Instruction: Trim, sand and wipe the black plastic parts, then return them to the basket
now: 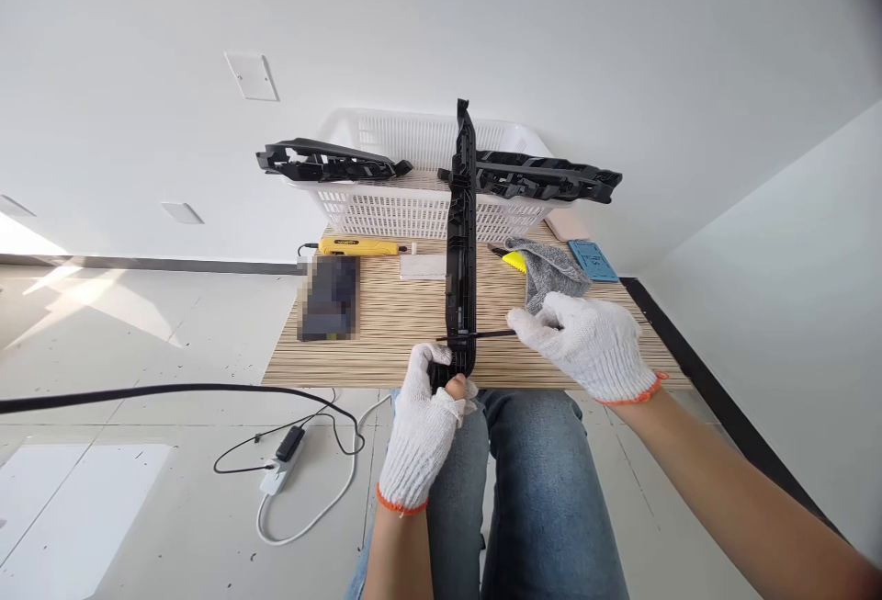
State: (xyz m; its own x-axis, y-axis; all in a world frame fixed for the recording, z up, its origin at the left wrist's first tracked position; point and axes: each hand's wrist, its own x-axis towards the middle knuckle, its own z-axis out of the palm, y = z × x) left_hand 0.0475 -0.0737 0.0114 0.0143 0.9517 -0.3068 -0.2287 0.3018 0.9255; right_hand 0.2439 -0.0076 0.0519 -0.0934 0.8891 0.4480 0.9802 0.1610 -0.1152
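Note:
My left hand (420,430), in a white knit glove with a bare thumb tip, grips the near end of a long black plastic trim part (461,260). The part points away from me over the table, and its far end rises in front of the basket. My right hand (582,338), also gloved, pinches a thin dark rod-like tool (494,334). The tool lies level across the part, just beyond my left fingers; whether it touches the part I cannot tell. Its exact kind is too small to make out.
A white basket (392,212) at the back holds more black plastic parts (551,177). On the striped table (392,306) lie a yellow corded tool (362,246), a grey cloth (551,271), a blue block (593,261) and a blurred dark object (329,299). A power strip (281,467) with cables lies on the floor.

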